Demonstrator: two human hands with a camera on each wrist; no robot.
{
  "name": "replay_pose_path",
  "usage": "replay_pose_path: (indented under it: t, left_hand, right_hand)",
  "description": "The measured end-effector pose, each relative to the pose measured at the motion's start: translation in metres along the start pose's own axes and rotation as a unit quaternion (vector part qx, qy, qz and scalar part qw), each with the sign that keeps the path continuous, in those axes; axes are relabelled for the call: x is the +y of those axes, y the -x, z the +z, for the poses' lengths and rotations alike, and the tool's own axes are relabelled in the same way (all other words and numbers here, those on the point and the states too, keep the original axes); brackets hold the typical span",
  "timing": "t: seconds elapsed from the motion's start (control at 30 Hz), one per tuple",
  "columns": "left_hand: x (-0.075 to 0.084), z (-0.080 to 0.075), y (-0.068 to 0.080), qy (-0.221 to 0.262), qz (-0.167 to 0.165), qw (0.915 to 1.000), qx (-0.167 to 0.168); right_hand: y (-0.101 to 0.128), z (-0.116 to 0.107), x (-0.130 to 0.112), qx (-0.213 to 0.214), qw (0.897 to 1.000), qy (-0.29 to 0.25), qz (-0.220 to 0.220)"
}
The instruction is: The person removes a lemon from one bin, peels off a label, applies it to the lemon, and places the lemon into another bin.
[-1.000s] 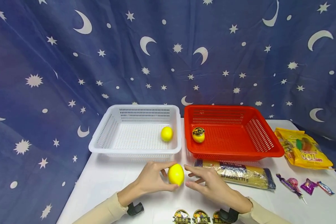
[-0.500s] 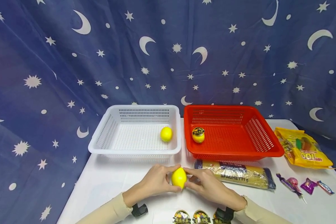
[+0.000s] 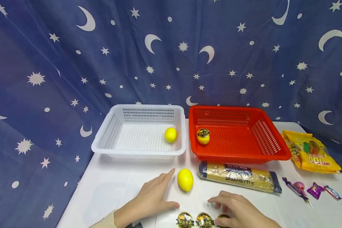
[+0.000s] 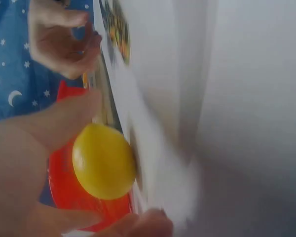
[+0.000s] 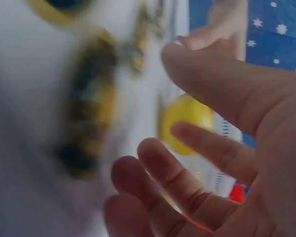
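Note:
A yellow lemon (image 3: pixel 185 180) lies on the white table, untouched by either hand. My left hand (image 3: pixel 151 196) is just left of it, fingers extended and thumb spread; in the left wrist view the lemon (image 4: pixel 104 162) shows beyond the thumb side of that hand. Over the row of gold-and-black fruit stickers (image 3: pixel 205 219) at the near edge, my right hand (image 3: pixel 236 209) hovers with loosely bent fingers, partly hiding the rightmost sticker. In the right wrist view the stickers (image 5: pixel 91 103) are blurred below the fingers, which hold nothing.
Behind stand a white basket (image 3: pixel 138 153) with one lemon (image 3: pixel 170 135) and a red basket (image 3: pixel 239 155) with a stickered lemon (image 3: pixel 203 139). A spaghetti pack (image 3: pixel 239 177) lies before the red one. Wrapped candies (image 3: pixel 315 190) and a yellow candy bag (image 3: pixel 313 152) are at right.
Both hands have let go of the lemon, which now rests alone on the table. The left has drawn back slightly left; the right has moved right and nearer, over the stickers.

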State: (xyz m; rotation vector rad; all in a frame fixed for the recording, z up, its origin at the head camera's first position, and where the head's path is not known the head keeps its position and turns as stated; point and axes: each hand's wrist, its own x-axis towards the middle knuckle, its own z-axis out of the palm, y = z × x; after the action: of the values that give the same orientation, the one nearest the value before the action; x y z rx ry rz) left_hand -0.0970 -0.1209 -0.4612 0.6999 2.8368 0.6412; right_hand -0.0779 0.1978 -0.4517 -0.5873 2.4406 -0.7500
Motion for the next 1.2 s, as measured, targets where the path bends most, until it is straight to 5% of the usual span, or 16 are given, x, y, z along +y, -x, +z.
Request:
replay_pose_path:
  t: [0.1,0.27,0.43,0.77,0.9,0.97,1.07,1.2]
  left_hand:
    - [0.007,0.005,0.012,-0.027,-0.007,0.9994,-0.022]
    - [0.018,0.014,0.019,-0.072,0.077,0.9928,-0.057]
    - [0.023,0.019,0.018,-0.102,0.132,0.9850,-0.043]
    - [0.027,0.019,0.012,-0.033,0.142,0.9890,-0.022]
    - [0.024,0.011,0.007,0.078,0.106,0.9910,-0.027]
    - [0.021,0.006,0.003,0.177,0.068,0.9815,-0.023]
    - [0.017,0.001,-0.006,0.317,0.016,0.9484,0.010]
    - [0.016,0.002,-0.024,0.423,-0.028,0.9045,0.044]
  right_hand:
    - [0.005,0.012,0.007,-0.010,1.000,0.015,0.012]
    - [0.005,0.021,0.013,0.017,0.999,0.036,-0.004]
    - [0.005,0.022,0.013,0.015,0.999,0.047,-0.007]
    - [0.004,0.021,0.012,0.022,0.998,0.057,-0.022]
    - [0.004,0.016,0.009,0.015,0.999,0.034,-0.011]
    - [0.004,0.011,0.005,0.029,0.999,0.024,-0.001]
    - [0.000,0.005,-0.004,0.113,0.993,0.026,-0.028]
    - [-0.021,-0.003,-0.013,0.243,0.962,0.053,-0.112]
